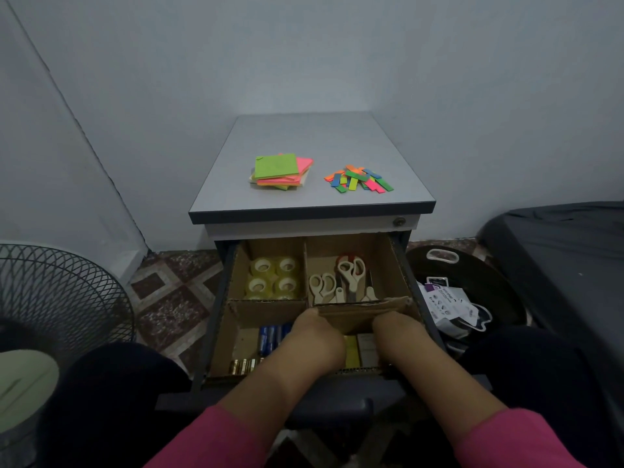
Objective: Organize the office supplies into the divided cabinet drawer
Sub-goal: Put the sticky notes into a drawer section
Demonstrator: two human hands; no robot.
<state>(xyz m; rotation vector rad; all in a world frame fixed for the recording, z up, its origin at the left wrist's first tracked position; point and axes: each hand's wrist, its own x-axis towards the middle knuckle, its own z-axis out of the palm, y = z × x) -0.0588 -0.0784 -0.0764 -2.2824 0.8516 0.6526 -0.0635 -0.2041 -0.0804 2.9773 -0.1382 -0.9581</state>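
Hands reach into the near half of the open drawer (219, 319): the left hand (312, 336) and right hand (396, 336) both press against the cardboard divider (358, 310), fingers hidden behind it, so I cannot tell whether they grip anything. Tape rolls (273, 276) fill the far-left compartment, scissors (341, 280) the far-right. Batteries (270, 337) lie in the near-left section, small boxes (359, 349) between the wrists. Sticky note pads (282, 171) and coloured page flags (358, 180) sit apart on the cabinet top (304, 136).

Both hands in open drawer (403, 265), left hand (317, 336), right hand (398, 332), fingers hidden
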